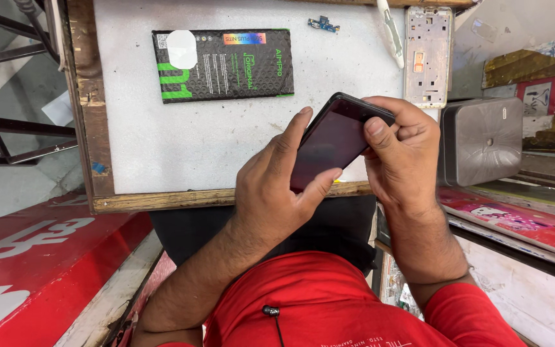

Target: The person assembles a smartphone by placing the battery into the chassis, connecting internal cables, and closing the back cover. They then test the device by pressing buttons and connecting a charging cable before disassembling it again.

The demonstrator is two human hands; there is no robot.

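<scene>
A person in a red shirt grips a dark smartphone (333, 138) in 2 hands above the near edge of a white-topped, wood-framed worktop (181, 148). The left hand (271, 186) cradles the lower end, index finger laid along the left side and thumb pressed against the lower right edge of the glass. The right hand (399, 151) clamps the upper end, thumb on the top right corner and fingers curled behind. The phone is tilted, screen dark, held clear of the surface.

On the worktop lie a black and green flat package (226, 64), a small blue circuit part (324, 24), a white pry tool (390, 32) and a bare silver phone frame (428, 54). A grey metal box (480, 140) sits just beside the right hand, off the worktop.

Judging by the grip, the handset appears to be in the course of being pressed or worked along its edges; any next move calls for steady, even thumb pressure at the rim without flexing the glass.
</scene>
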